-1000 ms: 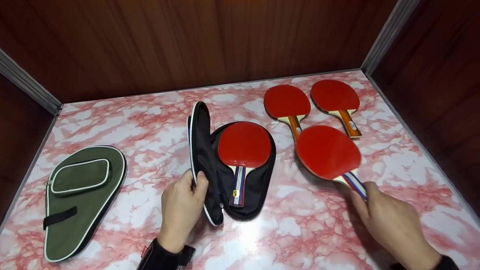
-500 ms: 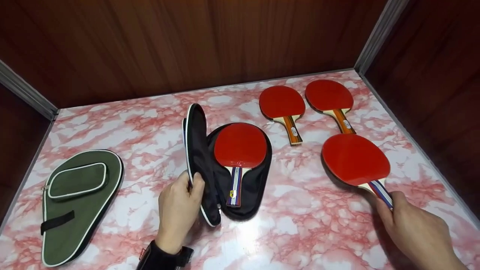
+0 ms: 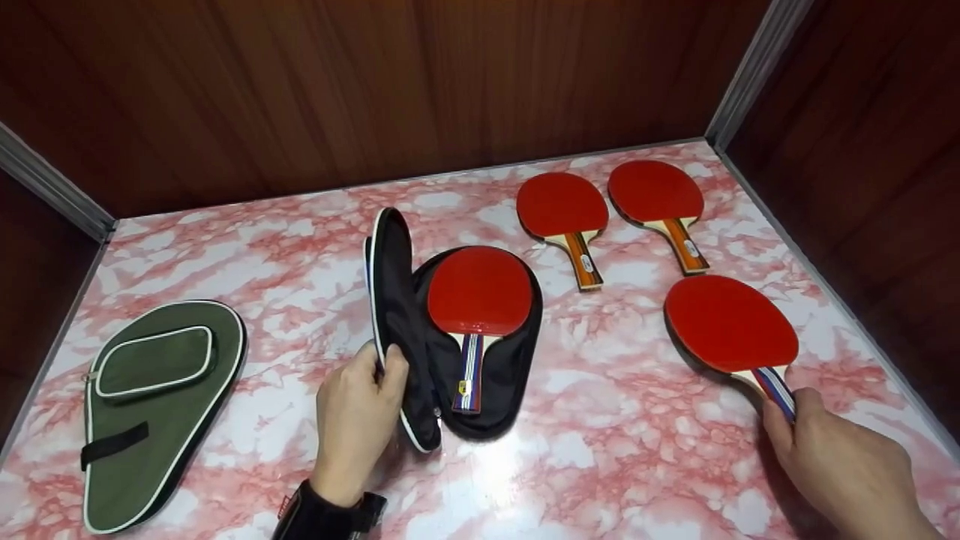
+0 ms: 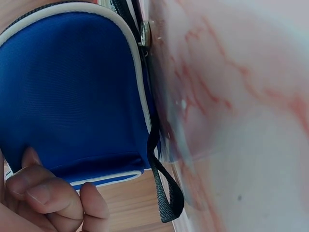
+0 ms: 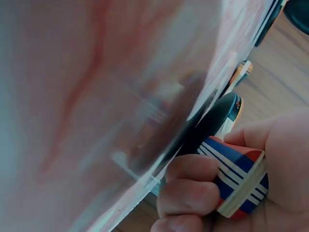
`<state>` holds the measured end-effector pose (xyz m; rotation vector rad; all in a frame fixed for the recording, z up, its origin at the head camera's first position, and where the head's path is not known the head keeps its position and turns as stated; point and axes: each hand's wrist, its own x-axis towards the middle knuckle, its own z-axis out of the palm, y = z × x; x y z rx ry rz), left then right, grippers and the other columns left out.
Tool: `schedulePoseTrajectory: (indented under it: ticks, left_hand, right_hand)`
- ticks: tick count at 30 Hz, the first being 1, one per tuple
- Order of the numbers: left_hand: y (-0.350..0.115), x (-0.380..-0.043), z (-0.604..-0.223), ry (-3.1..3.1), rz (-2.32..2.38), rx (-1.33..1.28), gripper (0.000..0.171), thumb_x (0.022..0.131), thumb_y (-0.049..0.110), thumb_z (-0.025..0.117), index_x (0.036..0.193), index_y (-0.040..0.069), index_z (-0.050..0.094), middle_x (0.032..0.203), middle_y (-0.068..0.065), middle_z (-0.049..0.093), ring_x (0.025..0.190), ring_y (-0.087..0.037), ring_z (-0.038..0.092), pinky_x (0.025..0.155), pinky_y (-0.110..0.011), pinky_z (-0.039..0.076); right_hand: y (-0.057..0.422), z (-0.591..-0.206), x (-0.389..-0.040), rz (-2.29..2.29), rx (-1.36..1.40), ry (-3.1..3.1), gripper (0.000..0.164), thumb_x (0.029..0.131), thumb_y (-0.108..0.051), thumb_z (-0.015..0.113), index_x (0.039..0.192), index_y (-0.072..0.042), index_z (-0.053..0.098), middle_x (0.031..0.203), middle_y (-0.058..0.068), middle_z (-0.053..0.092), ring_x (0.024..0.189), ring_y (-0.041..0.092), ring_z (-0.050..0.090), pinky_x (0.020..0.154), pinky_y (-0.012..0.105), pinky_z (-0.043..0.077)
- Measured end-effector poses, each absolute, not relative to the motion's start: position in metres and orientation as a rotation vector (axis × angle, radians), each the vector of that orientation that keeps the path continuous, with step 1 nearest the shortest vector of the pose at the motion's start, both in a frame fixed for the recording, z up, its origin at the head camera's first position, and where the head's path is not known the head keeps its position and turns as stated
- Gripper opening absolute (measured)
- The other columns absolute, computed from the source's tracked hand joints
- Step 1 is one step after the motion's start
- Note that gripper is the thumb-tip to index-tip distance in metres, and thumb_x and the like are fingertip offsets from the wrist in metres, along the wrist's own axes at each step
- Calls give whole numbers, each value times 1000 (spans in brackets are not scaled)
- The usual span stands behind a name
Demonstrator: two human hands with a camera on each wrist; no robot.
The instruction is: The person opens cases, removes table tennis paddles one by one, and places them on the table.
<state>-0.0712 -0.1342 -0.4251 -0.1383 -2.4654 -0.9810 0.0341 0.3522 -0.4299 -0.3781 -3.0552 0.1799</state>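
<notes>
My left hand [image 3: 360, 420] grips the raised cover of a table tennis paddle case [image 3: 394, 315], black inside with white piping. In the left wrist view the cover's outside [image 4: 77, 87] is blue, with a black strap loop [image 4: 166, 193] hanging from it. A red paddle [image 3: 480, 292] with a blue, white and red striped handle lies face up on the case's black inner half [image 3: 499, 409]. At the right, my right hand [image 3: 847, 457] holds a second red paddle [image 3: 731, 322] by its striped handle [image 5: 236, 174], low over the table.
A green paddle case [image 3: 165, 420] with a small pocket and black strap lies at the left. Two red paddles with orange-brown handles, a nearer one [image 3: 562, 204] and a corner one [image 3: 656, 191], lie at the back right. Wooden walls [image 3: 420, 90] enclose the marbled table [image 3: 300, 262].
My right hand has carried its paddle to the right and nearer me, away from the two orange-handled paddles. The left hand still holds the cover up; the view has shifted slightly.
</notes>
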Motion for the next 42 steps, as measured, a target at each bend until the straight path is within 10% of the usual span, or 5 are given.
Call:
schedulePoseTrajectory:
  ticks: [26, 42]
  left_hand:
    - [-132, -70, -423, -2472, -1005, -143, 38, 103, 19, 65, 69, 20, 48, 57, 10, 36, 52, -23, 45, 51, -44, 36]
    - [-131, -70, -425, -2458, -990, -147, 39, 103, 19, 64, 68, 20, 48, 57, 10, 33, 52, -25, 45, 51, -46, 38]
  right_hand:
    - [354, -402, 18, 77, -375, -3288, 63, 104, -63, 66, 76, -9, 51, 61, 7, 45, 52, 26, 46, 49, 42, 40]
    - [284, -402, -29, 85, 198, -2635, 51, 91, -39, 88, 85, 0, 57, 70, 20, 55, 65, 48, 60, 48, 60, 49]
